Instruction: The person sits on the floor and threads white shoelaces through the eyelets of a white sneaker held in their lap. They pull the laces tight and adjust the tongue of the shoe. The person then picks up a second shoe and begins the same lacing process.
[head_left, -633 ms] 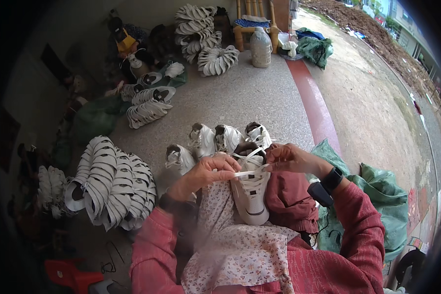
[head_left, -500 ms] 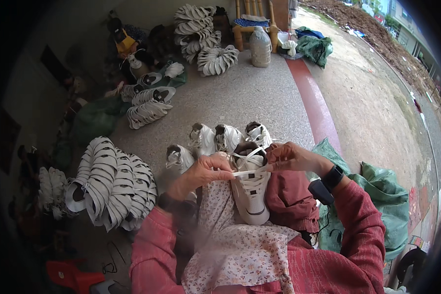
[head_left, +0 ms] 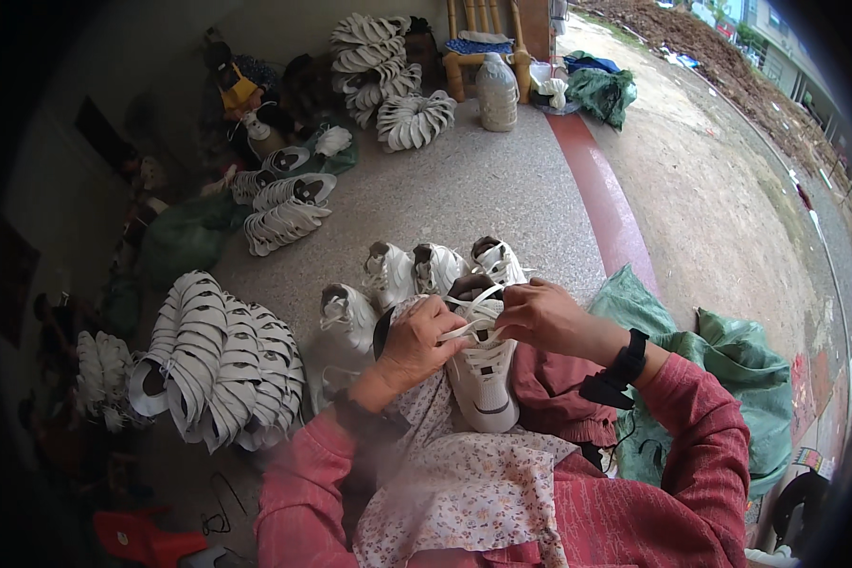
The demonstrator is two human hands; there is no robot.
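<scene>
A white shoe [head_left: 485,388] rests on my lap with its toe toward me, its white shoelace [head_left: 456,333] strung across the front. My left hand [head_left: 415,343] pinches the lace at the shoe's left side. From the right, my right hand [head_left: 551,318] has its fingers closed at the upper eyelets, on the lace there; the fingertips are partly hidden. Beyond the hands stand several white shoes with laces, among them one [head_left: 389,273] at the back and one [head_left: 347,312] on the left.
Stacked white shoe uppers [head_left: 220,355] lie on my left, with more stacks [head_left: 417,121] farther off. A green sack [head_left: 743,388] is on my right. A red stool [head_left: 147,538] stands lower left. A large plastic bottle [head_left: 498,93] stands near a bamboo chair [head_left: 488,57]. Another person [head_left: 246,95] sits far left.
The lace was stretched level between both hands above the shoe. Now both hands are closer in, my right hand over the upper eyelets and my left slightly right and lower.
</scene>
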